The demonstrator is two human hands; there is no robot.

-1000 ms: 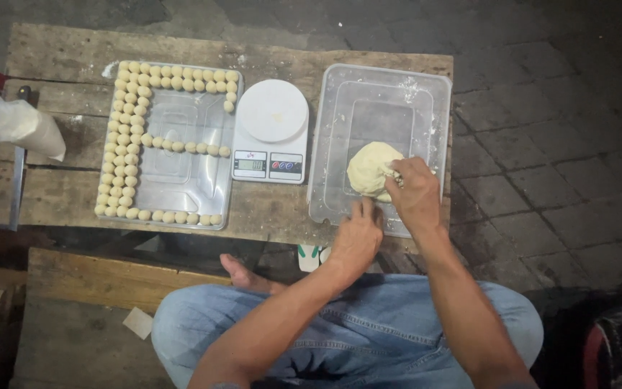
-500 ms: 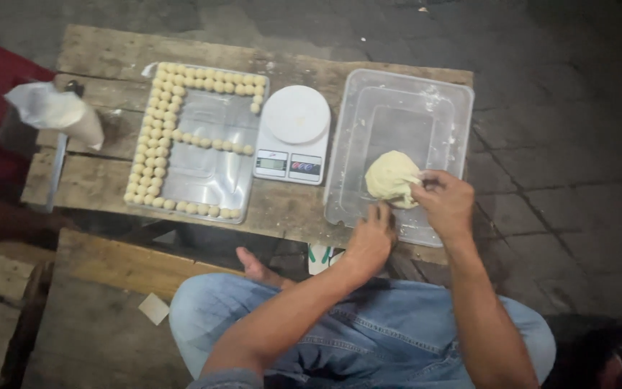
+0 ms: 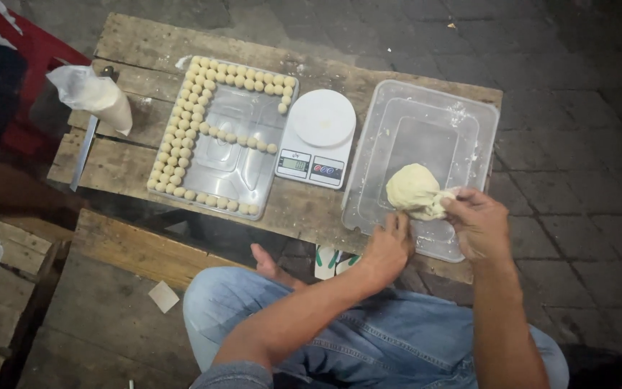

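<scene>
- pinching the dough lump [image 3: 413,189], right hand [image 3: 478,223] grips its near edge inside the clear tub [image 3: 462,126].
- left hand [image 3: 388,247] rests on the tub rim, fingers loosely curled, holding nothing.
- white scale [image 3: 318,137] beside tub; dough balls [image 3: 190,101] line the tray [image 3: 242,155].

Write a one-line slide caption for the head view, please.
Right hand pinches dough lump in clear tub; left hand steadies it.
</scene>
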